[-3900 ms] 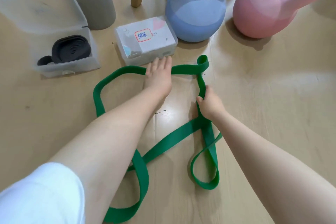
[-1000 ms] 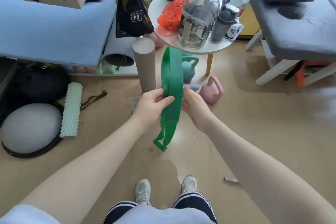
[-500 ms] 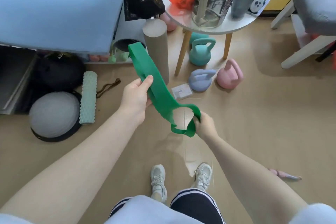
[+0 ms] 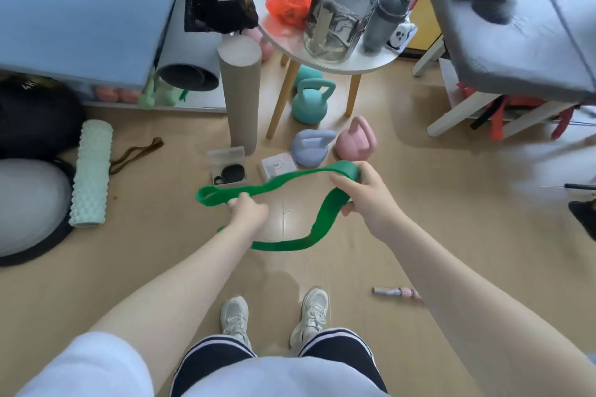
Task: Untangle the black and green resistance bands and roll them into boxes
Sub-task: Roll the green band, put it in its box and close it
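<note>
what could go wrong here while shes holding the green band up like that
The green band is held between the left hand and right hand; if either grip slips, it might snap back. Its slack loop hangs below the hands and could twist again. The closed box sits among kettlebells, awkward for placing.

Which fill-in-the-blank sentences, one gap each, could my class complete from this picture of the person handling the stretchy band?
1. Both hands, left hand and right hand, grip the ____ rubber resistance band.
2. The rolled black resistance band lies in the clear plastic ____ on the floor.
3. The pink kettlebell stands beside the lilac-blue ____.

Missing words: green; box; kettlebell
</note>
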`<action>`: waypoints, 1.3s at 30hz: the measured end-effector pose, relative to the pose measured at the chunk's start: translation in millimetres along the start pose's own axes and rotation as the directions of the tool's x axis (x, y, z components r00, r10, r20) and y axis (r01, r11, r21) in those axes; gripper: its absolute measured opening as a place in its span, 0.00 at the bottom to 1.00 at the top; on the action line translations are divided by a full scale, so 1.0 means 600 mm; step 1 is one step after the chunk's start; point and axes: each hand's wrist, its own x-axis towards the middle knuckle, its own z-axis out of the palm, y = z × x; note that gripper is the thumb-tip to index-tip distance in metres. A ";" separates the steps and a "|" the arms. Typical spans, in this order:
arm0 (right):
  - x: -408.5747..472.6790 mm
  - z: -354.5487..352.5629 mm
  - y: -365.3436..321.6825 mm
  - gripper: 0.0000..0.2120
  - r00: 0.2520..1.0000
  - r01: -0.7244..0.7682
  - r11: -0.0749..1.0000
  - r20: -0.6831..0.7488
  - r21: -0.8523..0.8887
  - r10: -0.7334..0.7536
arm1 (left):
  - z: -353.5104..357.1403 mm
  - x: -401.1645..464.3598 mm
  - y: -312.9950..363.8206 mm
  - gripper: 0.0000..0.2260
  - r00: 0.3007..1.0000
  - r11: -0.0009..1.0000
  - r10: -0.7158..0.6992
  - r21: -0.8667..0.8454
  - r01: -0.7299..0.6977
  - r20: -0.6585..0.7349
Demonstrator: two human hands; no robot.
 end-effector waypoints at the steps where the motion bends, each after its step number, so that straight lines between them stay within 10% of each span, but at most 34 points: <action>1: -0.001 0.006 -0.006 0.09 1.000 0.003 1.000 -0.019 0.011 -0.002 | 0.012 -0.018 -0.005 0.20 0.989 0.991 0.125 -0.048 -0.121 0.083; 5: -0.005 0.032 -0.015 0.14 0.999 -0.034 0.998 -0.024 0.056 0.036 | 0.054 -0.086 -0.029 0.23 0.806 0.906 0.420 -0.249 -0.344 0.418; 14: 0.011 -0.011 -0.013 0.14 0.997 -0.012 0.963 0.080 0.269 -0.009 | 0.079 -0.084 -0.012 0.08 0.861 0.834 0.504 -0.302 -0.462 0.072; 18: 0.029 -0.026 0.014 0.11 0.995 -0.039 0.993 0.096 0.114 0.029 | 0.081 -0.091 0.031 0.07 0.795 0.764 0.587 -0.428 -0.482 0.154; 26: 0.060 -0.071 0.054 0.22 0.962 0.107 0.967 0.271 -0.230 -0.042 | 0.105 -0.087 0.042 0.10 0.801 0.787 0.592 -0.149 -0.599 -0.094; 30: 0.066 -0.075 0.042 0.16 0.945 0.230 0.877 0.312 -0.422 -0.098 | 0.101 -0.080 0.052 0.29 0.757 0.756 0.652 -0.120 -0.644 0.048; 39: 0.099 0.021 -0.023 0.05 0.927 0.285 0.937 0.308 -0.201 -0.215 | 0.021 -0.031 0.047 0.16 0.791 0.775 0.610 -0.247 -0.582 0.052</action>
